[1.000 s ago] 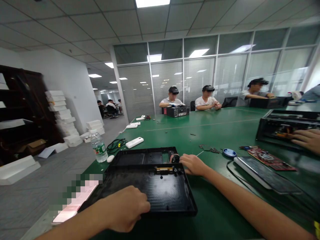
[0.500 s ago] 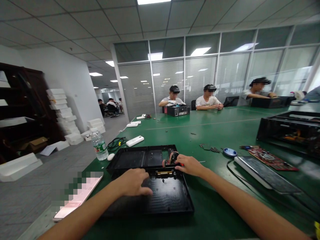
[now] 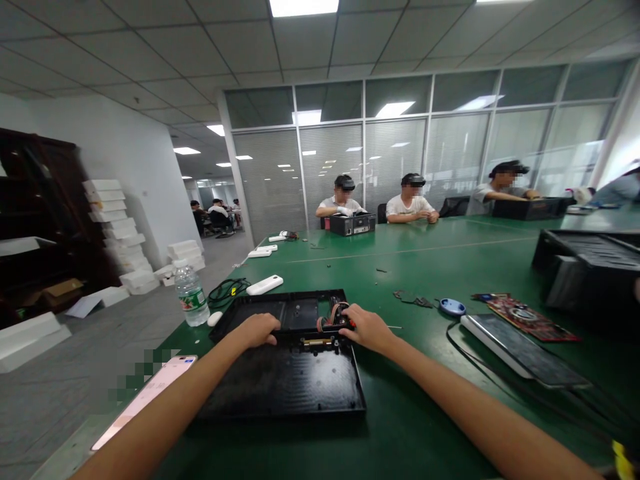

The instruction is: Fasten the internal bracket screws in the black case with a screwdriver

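Note:
A black plastic case [image 3: 285, 380] lies open and flat on the green table [image 3: 425, 413] in front of me. My left hand [image 3: 259, 329] rests on the case near its middle ridge, fingers curled downward over the edge. My right hand [image 3: 369, 328] sits at the case's right side, fingers closed around a small red-handled tool next to a bundle of coloured wires [image 3: 331, 316]. A brass-coloured fitting [image 3: 317, 341] lies between the two hands.
A phone [image 3: 145, 400] lies at the table's left edge, a water bottle [image 3: 190, 295] and white remote [image 3: 264, 285] beyond it. To the right are a red circuit board [image 3: 525, 317], a grey flat panel [image 3: 520, 350], a blue disc [image 3: 453, 307] and a black chassis [image 3: 585, 267]. Three people sit at the far end.
My left hand slid from the case's near edge forward to its middle ridge. My right hand shifted slightly left toward the wires. A co-worker's hand at the right chassis left the view.

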The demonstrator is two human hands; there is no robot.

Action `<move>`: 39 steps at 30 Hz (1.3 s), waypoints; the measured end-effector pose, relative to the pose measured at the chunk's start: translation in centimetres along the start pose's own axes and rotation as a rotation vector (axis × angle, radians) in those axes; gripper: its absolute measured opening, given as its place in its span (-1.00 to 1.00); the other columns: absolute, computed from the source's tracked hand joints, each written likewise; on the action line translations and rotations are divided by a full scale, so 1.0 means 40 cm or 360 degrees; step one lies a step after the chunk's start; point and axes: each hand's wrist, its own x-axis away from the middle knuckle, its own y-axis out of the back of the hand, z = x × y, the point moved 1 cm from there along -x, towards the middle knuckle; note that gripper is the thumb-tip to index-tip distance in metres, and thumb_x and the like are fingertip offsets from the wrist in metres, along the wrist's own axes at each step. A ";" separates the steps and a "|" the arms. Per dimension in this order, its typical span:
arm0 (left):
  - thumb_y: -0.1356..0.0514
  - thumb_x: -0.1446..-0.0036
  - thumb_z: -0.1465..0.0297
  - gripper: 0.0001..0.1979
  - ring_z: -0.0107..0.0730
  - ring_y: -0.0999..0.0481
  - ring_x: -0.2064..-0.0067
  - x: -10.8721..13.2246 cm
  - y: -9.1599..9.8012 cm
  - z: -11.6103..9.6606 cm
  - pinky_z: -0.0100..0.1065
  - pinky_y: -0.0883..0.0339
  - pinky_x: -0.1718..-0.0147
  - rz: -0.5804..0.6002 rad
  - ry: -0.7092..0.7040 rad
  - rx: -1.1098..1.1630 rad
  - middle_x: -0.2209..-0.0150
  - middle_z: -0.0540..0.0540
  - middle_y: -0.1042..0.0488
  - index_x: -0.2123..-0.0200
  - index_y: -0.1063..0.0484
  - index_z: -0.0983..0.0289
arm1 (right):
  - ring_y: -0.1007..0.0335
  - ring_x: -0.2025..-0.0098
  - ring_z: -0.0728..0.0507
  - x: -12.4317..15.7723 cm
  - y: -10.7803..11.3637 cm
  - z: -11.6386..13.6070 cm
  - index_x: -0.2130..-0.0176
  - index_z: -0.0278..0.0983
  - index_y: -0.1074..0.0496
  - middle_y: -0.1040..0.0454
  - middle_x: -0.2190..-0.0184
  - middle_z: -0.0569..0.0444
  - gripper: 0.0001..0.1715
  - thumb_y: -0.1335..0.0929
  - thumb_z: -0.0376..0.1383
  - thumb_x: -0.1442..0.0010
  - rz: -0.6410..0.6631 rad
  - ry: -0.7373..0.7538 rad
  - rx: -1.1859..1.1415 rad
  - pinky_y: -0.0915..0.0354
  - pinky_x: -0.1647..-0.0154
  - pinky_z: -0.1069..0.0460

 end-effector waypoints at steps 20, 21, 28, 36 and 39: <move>-0.07 -0.06 0.61 -0.84 -0.32 -0.45 0.33 -0.058 -0.028 -0.227 -0.39 -0.34 0.30 -0.0298 -0.0597 -0.0102 0.39 0.16 -0.44 0.40 -0.44 0.36 | -0.30 0.24 -0.18 0.031 0.090 -0.049 0.00 -0.30 -0.28 -0.41 0.29 -0.07 -0.60 -0.24 -0.20 -0.19 -0.0257 0.0084 0.0096 -0.25 0.18 -0.07; -0.07 -0.05 0.62 -0.84 -0.32 -0.45 0.33 -0.054 -0.027 -0.225 -0.39 -0.34 0.31 -0.0276 -0.0572 -0.0105 0.39 0.16 -0.43 0.40 -0.43 0.36 | -0.32 0.26 -0.17 0.030 0.097 -0.047 -0.01 -0.30 -0.27 -0.42 0.29 -0.06 -0.59 -0.24 -0.18 -0.20 -0.0288 0.0063 0.0065 -0.25 0.19 -0.05; -0.08 -0.05 0.62 -0.85 -0.33 -0.46 0.39 -0.042 -0.018 -0.215 -0.40 -0.34 0.36 -0.0228 -0.0547 -0.0096 0.43 0.15 -0.43 0.45 -0.43 0.36 | -0.35 0.41 -0.08 0.029 0.114 -0.048 0.17 -0.29 -0.26 -0.41 0.39 0.05 -0.66 -0.23 -0.10 -0.16 -0.0810 -0.0385 -0.0381 -0.28 0.33 0.04; -0.02 -0.16 0.52 -0.79 -0.37 -0.43 0.31 -0.083 0.015 -0.259 -0.40 -0.29 0.20 -0.0440 -0.0860 0.0076 0.42 0.11 -0.44 0.47 -0.39 0.33 | -0.20 0.67 0.03 0.018 0.113 -0.087 0.21 -0.24 -0.18 -0.29 0.52 0.19 -0.66 -0.22 -0.04 -0.15 -0.1150 -0.0703 -0.1142 -0.17 0.73 0.14; 0.01 -0.19 0.50 -0.80 -0.38 -0.42 0.22 -0.133 0.022 -0.284 -0.38 -0.24 0.12 -0.0584 -0.0907 0.0175 0.34 0.11 -0.45 0.38 -0.40 0.32 | -0.20 0.70 0.05 0.014 0.098 -0.083 0.24 -0.23 -0.16 -0.29 0.52 0.22 -0.66 -0.24 -0.03 -0.14 -0.1067 -0.0686 -0.1363 -0.15 0.79 0.16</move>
